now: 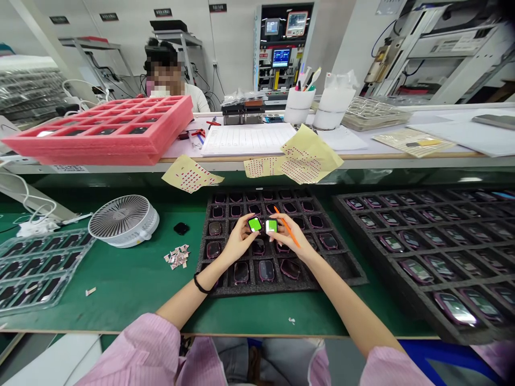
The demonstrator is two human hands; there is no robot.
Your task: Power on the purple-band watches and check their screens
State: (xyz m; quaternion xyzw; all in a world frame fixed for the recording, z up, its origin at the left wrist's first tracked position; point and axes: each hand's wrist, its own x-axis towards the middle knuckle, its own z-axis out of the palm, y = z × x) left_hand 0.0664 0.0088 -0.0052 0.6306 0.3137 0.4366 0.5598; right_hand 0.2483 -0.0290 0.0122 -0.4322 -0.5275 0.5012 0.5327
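Currently the left hand (240,237) is gripping the left watch (255,224); the right hand (296,241) is holding the right watch (271,225) plus a pen (288,227). Both watches are hovering nearly side by side above a black tray (257,290). Fan (124,219) standing left on the green tabletop (148,295), second tray (418,296) lying right, yellow sheets (314,155) hanging ahead. Watches are glowing green, the right one partly white.

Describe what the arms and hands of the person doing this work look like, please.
They are a person's bare human hands, with no gloves visible on the left hand or the right hand. Both arms wear loose, pink, finely striped fabric sleeves ending on the forearm. A thin black band circles the left wrist; the right wrist has none. No cables show on either arm.
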